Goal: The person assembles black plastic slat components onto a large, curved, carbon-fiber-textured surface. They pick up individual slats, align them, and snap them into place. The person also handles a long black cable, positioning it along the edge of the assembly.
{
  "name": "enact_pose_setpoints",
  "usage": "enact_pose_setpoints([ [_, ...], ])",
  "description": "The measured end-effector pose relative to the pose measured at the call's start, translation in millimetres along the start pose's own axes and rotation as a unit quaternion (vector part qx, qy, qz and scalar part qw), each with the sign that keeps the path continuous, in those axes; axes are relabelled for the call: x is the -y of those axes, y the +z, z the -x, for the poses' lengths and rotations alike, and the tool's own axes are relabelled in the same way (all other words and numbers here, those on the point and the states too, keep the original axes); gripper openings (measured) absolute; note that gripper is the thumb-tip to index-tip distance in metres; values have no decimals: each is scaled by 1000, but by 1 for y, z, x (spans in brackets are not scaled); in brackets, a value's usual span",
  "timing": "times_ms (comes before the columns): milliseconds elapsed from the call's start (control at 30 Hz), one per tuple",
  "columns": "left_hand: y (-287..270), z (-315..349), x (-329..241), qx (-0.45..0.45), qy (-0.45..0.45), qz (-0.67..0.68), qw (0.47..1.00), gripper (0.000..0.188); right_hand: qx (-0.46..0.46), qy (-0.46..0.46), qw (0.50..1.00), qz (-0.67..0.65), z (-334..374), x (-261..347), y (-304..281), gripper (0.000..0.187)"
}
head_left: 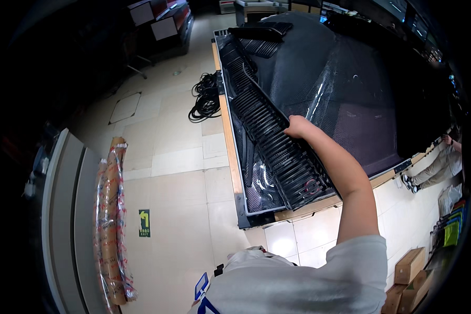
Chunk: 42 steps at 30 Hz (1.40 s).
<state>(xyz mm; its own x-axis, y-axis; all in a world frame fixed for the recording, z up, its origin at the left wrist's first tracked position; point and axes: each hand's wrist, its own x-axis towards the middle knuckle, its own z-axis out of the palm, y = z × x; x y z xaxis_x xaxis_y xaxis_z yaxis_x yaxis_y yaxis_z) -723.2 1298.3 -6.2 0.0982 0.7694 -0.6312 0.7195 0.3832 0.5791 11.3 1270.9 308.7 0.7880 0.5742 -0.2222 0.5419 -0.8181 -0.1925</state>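
A long black slatted panel [275, 128] lies along the left side of a large wood-edged table [228, 136]. My right arm reaches over the table's near edge, and my right hand [298, 127] is closed on the panel's right-hand rim, about midway along it. The fingertips are partly hidden. Beyond it, at the far left corner, rests another piece of black slatted material [264, 47]. Dark mesh sheeting and a glossy clear film [322, 91] cover the table to the right of my hand. My left hand is outside the picture.
Coiled black cable [205, 99] lies on the floor left of the table. Plastic-wrapped cardboard tubes [111, 220] stand beside a grey cabinet [63, 209]. Wooden boxes [410, 265] are at the lower right. Another person [438, 167] is at the table's right side.
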Motion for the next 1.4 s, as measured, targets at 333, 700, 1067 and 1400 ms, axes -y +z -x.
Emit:
enact_pose_setpoints([
  [333, -160, -230, -69, 93, -17, -162, 982, 25, -64, 176, 982, 26, 17, 39, -14, 29],
  [700, -184, -522, -482, 92, 364, -122, 919, 26, -71, 237, 967, -60, 73, 77, -46, 26],
  [1067, 102, -323, -854, 519, 444, 19, 730, 37, -71, 280, 935, -209, 51, 78, -74, 17],
  [1400, 277, -257, -1045, 742, 347, -165, 549, 50, -73, 320, 891, -315, 12, 101, -66, 16],
])
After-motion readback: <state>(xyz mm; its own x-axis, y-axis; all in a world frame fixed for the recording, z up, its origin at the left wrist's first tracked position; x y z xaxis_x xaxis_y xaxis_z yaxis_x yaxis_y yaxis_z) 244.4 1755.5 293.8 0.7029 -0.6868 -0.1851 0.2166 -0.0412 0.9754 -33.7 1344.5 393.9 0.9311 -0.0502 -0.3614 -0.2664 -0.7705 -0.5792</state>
